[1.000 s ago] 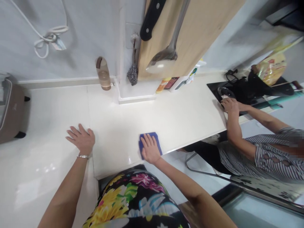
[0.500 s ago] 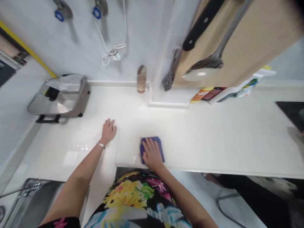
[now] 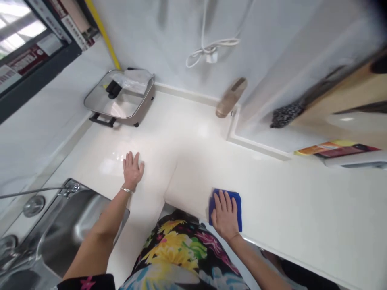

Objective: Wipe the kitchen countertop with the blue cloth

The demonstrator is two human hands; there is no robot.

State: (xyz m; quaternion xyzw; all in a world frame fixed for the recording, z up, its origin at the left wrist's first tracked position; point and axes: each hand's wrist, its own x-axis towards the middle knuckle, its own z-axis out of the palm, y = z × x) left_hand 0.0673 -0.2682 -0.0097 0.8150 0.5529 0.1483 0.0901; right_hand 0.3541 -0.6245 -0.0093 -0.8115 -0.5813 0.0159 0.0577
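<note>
On the white counter (image 3: 187,141), my left hand (image 3: 132,171) lies flat with its fingers apart and nothing in it. It rests between the sink and a lidded electric pan (image 3: 127,98). My right hand (image 3: 225,215) is spread flat on top of a folded blue cloth (image 3: 236,201), near the counter's front edge. The palm and fingers press the cloth from above and are not wrapped round it; its middle is hidden under the hand.
A steel sink (image 3: 81,217) with a faucet (image 3: 71,187) is at left. A brown bottle-like holder (image 3: 226,100) and coiled white cord (image 3: 211,52) are by the back wall. A steel scourer (image 3: 286,117) hangs at right, above packets (image 3: 335,149). Another person's dark clothing (image 3: 302,274) shows lower right.
The view has swung left, showing more of the sink and window. My left hand has shifted left, away from the counter seam. My right hand and the cloth are slightly farther right of it.
</note>
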